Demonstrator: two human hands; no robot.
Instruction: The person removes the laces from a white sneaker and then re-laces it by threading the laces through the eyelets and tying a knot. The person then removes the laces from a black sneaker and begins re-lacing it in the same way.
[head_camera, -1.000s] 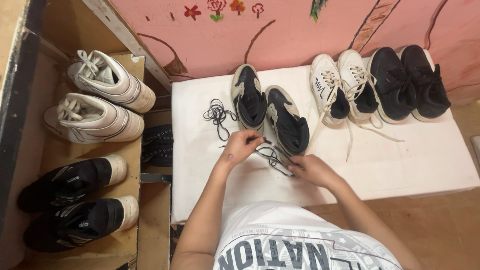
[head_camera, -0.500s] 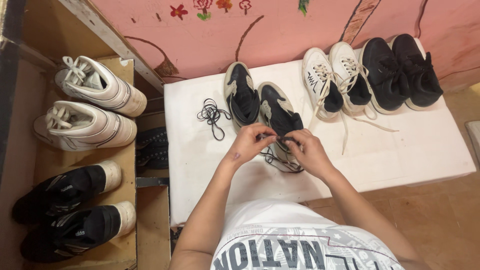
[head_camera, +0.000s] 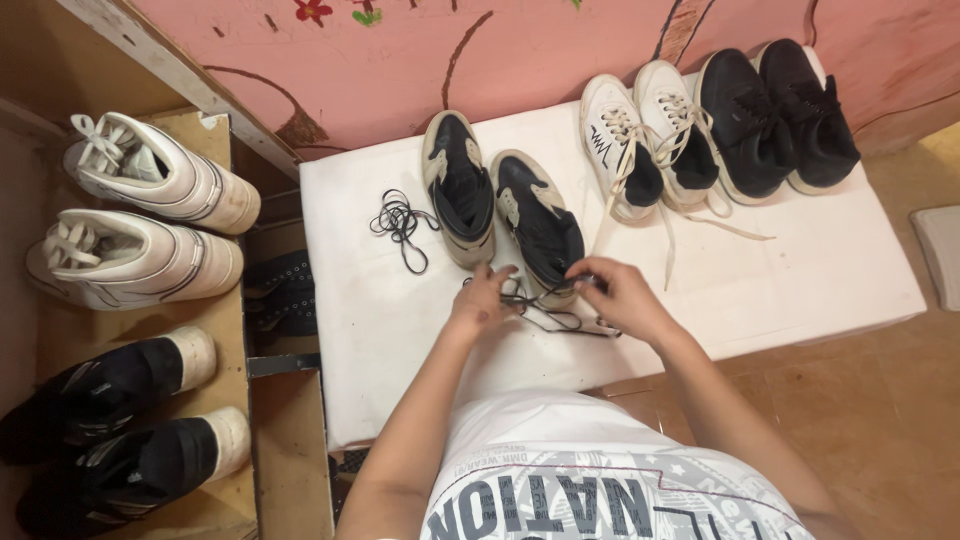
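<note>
Black lace (head_camera: 560, 318) pinched in left hand (head_camera: 480, 305) and right hand (head_camera: 622, 297) (beside unlaced sneaker (head_camera: 540, 228)).

Count at this moment, by kind.

Shoes in view: ten in all, five pairs. On the white table (head_camera: 800, 290) stand six: one pair of black-and-beige sneakers (head_camera: 500, 205), one pair of white sneakers (head_camera: 650, 140), one pair of black sneakers (head_camera: 775, 115). On the wooden shelf (head_camera: 290, 450) to the left lie four: one pair of white high-tops (head_camera: 150, 215) and one pair of black shoes with white toes (head_camera: 120, 425).

Loose black laces: two, namely one coiled bundle (head_camera: 400, 222) on the table and one lace (head_camera: 555, 315) at the hands.

Hands: two, the left hand (head_camera: 482, 302) and the right hand (head_camera: 622, 295).

Persons: one.
</note>
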